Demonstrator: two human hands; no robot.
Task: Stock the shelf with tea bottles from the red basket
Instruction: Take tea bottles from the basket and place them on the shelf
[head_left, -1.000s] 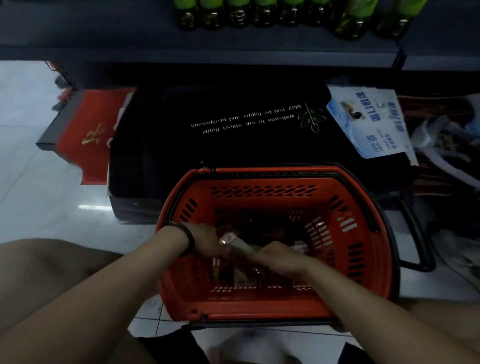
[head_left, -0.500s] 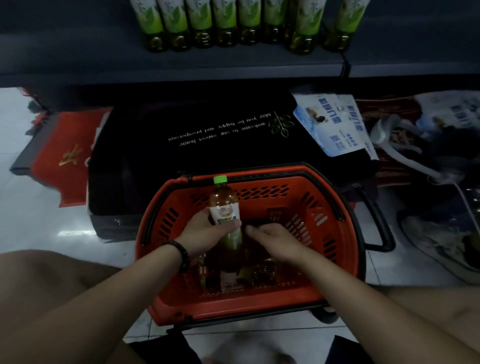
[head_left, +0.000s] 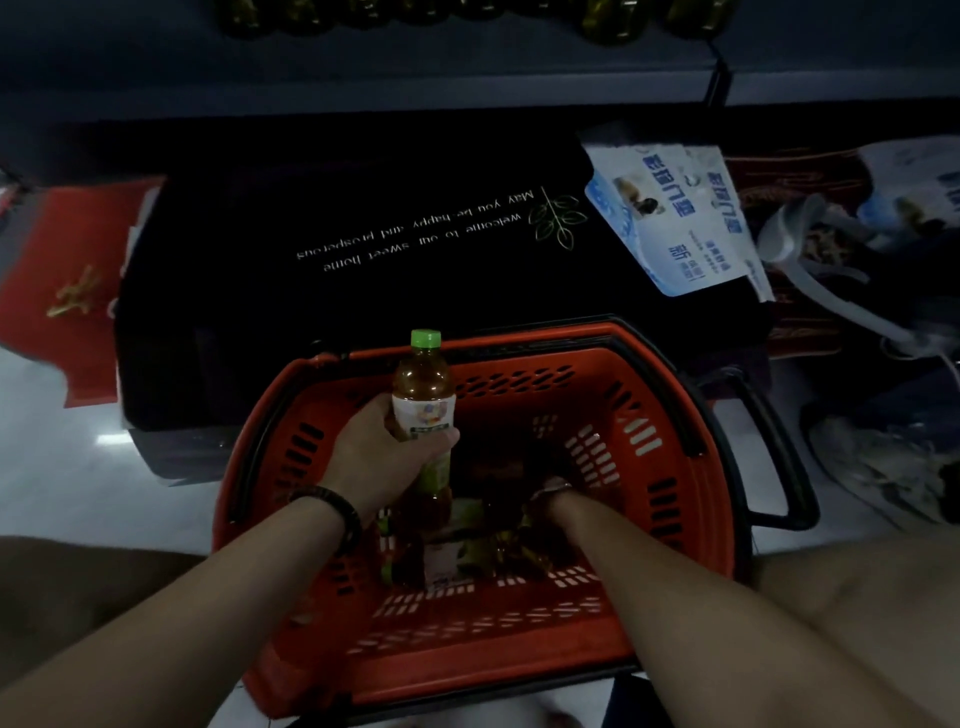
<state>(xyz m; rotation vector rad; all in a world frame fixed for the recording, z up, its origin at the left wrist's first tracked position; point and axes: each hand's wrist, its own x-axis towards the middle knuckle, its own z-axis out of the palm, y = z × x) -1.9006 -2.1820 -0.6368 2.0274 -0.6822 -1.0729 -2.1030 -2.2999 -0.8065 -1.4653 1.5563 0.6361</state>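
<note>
The red basket (head_left: 644, 415) stands on the floor right in front of me. My left hand (head_left: 379, 457) grips a tea bottle (head_left: 423, 387) with a green cap, held upright above the basket's left half. My right hand (head_left: 553, 501) reaches deep into the basket among several more tea bottles (head_left: 457, 551) lying at the bottom; its fingers are hidden in the dark, so its grip is unclear. The shelf (head_left: 363, 88) runs along the top of the view, with a row of bottles (head_left: 270, 15) standing on it.
A black doormat pack (head_left: 363, 249) with white lettering lies between basket and shelf. A blue-white packet (head_left: 675, 218) rests on its right corner. Red mats (head_left: 62, 270) lie at left, bags and clutter (head_left: 857, 291) at right. My knees flank the basket.
Both hands were low in the basket a second ago. My left hand lifted one bottle upright, while my right hand went back down among the remaining bottles.
</note>
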